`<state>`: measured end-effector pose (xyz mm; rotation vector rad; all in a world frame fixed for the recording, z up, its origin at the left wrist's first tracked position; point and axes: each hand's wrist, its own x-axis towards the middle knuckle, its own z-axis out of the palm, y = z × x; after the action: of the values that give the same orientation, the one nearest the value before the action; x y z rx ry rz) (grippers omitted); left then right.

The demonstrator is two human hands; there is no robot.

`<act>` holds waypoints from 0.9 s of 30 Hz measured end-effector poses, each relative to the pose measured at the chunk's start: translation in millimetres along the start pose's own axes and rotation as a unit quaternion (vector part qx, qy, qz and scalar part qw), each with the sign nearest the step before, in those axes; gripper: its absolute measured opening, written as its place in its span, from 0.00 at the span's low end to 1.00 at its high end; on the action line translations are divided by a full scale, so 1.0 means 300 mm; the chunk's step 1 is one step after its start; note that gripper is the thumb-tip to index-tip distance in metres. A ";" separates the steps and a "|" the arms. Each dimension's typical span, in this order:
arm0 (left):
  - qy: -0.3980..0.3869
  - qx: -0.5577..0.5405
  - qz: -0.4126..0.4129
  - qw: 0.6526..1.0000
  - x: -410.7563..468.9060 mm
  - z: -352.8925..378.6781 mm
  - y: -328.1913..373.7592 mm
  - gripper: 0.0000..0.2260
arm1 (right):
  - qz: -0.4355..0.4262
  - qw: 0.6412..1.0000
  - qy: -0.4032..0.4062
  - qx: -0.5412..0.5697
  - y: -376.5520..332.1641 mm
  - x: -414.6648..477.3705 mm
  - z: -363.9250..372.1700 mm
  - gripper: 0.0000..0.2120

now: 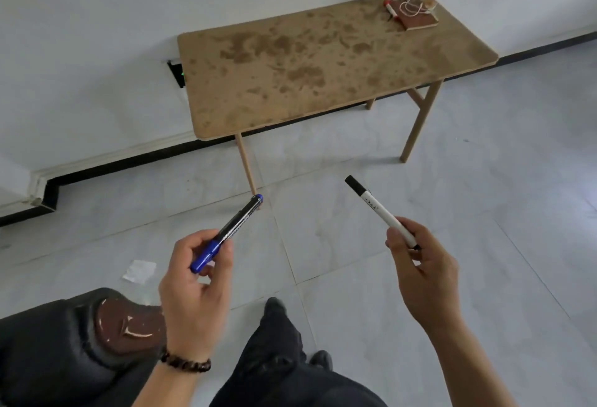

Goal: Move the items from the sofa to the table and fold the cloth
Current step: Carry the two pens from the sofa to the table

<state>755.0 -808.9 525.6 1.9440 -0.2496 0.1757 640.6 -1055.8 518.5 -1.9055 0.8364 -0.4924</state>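
My left hand (193, 290) grips a blue-capped marker (227, 232) that points up and to the right. A white marker with a black cap (378, 209) sits in my right hand (423, 274), pointing up and to the left. Both hands hover over the tiled floor, short of the wooden table (290, 83), which stands against the wall ahead. On the table's far right corner lie a brown notebook (420, 20), a red-capped marker (391, 10) and a tangled white cord (415, 2). The dark sofa arm (64, 342) is at the lower left. No cloth is in view.
A small scrap of clear plastic (139, 271) lies on the floor to the left. My dark trouser legs and shoes (281, 358) show at the bottom. A black wall outlet (177, 74) sits behind the table's left end. A dark baseboard runs along the wall.
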 end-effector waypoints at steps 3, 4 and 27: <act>-0.021 0.014 -0.004 1.000 0.136 0.179 -0.048 0.08 | 0.025 1.000 0.001 -0.011 0.065 0.181 0.024 0.07; -0.030 0.015 -0.014 0.999 0.189 0.241 -0.065 0.08 | 0.030 0.999 0.003 -0.016 0.084 0.248 0.035 0.06; -0.119 -0.075 -0.032 0.989 1.682 1.700 0.136 0.06 | 0.022 0.993 0.108 -0.033 0.078 2.123 -0.013 0.07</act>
<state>1235.0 -1342.4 491.2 1.8185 -0.3480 -0.1159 1065.2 -1530.2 490.6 -1.9130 1.0438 -0.6585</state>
